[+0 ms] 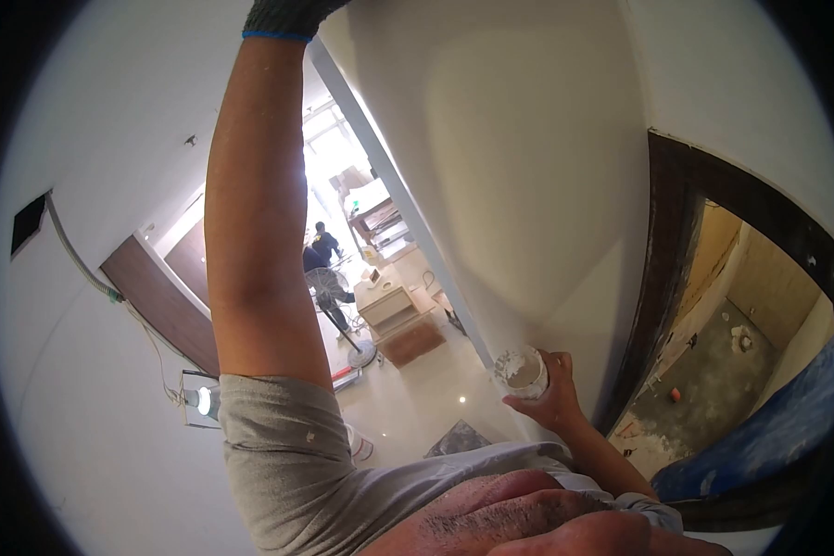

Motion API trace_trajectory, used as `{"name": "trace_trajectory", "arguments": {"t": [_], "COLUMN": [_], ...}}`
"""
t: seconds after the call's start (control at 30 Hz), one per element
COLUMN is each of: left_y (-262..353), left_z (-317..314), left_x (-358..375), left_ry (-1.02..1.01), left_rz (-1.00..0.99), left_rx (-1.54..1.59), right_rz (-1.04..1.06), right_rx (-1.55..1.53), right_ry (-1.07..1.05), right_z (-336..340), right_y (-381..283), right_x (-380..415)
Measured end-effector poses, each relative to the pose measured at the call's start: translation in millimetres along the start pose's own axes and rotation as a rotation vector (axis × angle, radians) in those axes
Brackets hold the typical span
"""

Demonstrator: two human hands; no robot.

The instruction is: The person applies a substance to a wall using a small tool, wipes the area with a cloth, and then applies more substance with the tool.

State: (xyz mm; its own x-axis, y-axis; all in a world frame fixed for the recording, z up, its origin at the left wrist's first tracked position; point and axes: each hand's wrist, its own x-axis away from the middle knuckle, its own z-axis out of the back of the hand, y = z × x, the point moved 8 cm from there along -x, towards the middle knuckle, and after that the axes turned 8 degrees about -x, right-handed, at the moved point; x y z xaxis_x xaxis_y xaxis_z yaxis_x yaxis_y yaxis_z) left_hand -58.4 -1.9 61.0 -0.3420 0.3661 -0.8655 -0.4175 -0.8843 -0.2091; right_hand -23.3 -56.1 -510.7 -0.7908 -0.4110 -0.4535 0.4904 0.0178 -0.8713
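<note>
My left arm reaches straight up, and only the dark-gloved cuff end of my left hand (292, 16) shows at the top edge. Its fingers are out of the frame, so what they hold or touch is hidden; the upper wall (519, 139) is beside it. Lower down, my bare right hand (558, 394) is wrapped around a small tub (525, 372). Pale paste is inside the tub, and white smears mark its rim. The tub is held close to the lower wall edge.
To the right is a dark door frame (672, 204) opening on a rough-floored room, with blue sheeting (760, 426) below. A pedestal fan (327, 285), a cabinet (389, 310) and another person (324, 243) are farther off. A lit lamp (202, 400) stands at left.
</note>
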Motion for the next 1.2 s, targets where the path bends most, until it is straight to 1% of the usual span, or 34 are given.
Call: {"name": "trace_trajectory", "arguments": {"t": [0.03, 0.1, 0.13, 0.23, 0.33, 0.43, 0.53, 0.63, 0.73, 0.83, 0.93, 1.03, 1.13, 1.17, 1.2], "left_y": [5, -12, -9, -9, 10, -8, -12, 4, -13, -14, -14, -18, -12, -14, -2], "left_z": [1, 2, 4, 5, 8, 6, 7, 16, 13, 11, 15, 13, 15, 15, 15], "left_x": [3, -4, -4, -6, 5, -5, -4, 7, -5, -3, -3, -3, 2, 2, 5], "left_ry": [0.006, 0.023, 0.031, 0.097, 0.13, 0.11, 0.105, 0.188, 0.131, 0.111, 0.147, 0.123, 0.125, 0.116, 0.108], "left_rz": [0.036, -0.026, -0.057, 0.05, 0.081, 0.175, 0.206, 0.145, 0.11, 0.207, 0.161, 0.155, 0.058, 0.115, 0.172], "left_rx": [-0.077, 0.082, 0.162, 0.098, -0.024, -0.021, -0.052, -0.187, -0.031, -0.096, -0.042, -0.09, 0.1, 0.033, -0.034], "right_rz": [-0.006, -0.017, -0.012, -0.007, -0.009, 0.001, 0.0, -0.002, 0.0, -0.005, -0.009, 0.0, -0.008, -0.02, -0.032], "right_rx": [0.002, 0.007, 0.006, 0.006, 0.009, -0.002, -0.003, 0.005, 0.003, -0.006, -0.002, 0.016, 0.019, 0.014, 0.009], "right_ry": [0.001, 0.001, 0.003, 0.002, -0.006, -0.003, 0.003, 0.0, 0.0, 0.003, -0.007, -0.011, -0.01, -0.009, -0.008], "right_z": [0, 0, 0, -1, -2, -2, -2, -1, -1, 0, -2, -3, -3, -3, -3], "right_y": [1, 2, 2, 1, 1, 1, 0, -2, -3, -3, -2, 1, 1, 1, 2], "right_x": [0, 0, 0, 1, 1, 1, 2, 1, 1, 3, 2, 2, 2, 2, 2]}}
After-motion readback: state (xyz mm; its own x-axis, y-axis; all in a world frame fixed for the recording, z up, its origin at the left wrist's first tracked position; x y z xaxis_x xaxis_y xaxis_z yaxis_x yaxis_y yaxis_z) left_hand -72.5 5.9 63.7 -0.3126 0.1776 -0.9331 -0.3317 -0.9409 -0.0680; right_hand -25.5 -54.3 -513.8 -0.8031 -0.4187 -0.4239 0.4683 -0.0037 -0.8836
